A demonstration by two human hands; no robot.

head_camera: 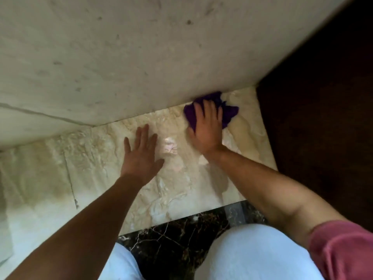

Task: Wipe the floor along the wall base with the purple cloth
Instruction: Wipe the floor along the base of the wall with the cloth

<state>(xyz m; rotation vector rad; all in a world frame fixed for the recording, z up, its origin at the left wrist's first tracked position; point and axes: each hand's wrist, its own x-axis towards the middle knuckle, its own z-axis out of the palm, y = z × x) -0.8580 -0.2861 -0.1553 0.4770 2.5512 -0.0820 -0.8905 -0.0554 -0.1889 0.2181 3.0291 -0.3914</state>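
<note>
1. While the right hand (205, 128) presses flat-fingered on the cloth (229, 114), the left hand (141, 152) lies spread on the floor (171, 199), holding nothing.
2. The cloth sits bunched under and beyond the right fingertips, at the foot of the wall (141, 57), well apart from the left.

The person wears a faded pinkish-red short sleeve (341, 249) on the right arm, soft and creased, ending above the elbow. Pale blue-white trousers (256, 253) cover both knees in plain smooth cloth. The arms run bare down to the left hand (141, 154) and right hand (207, 128).
</note>
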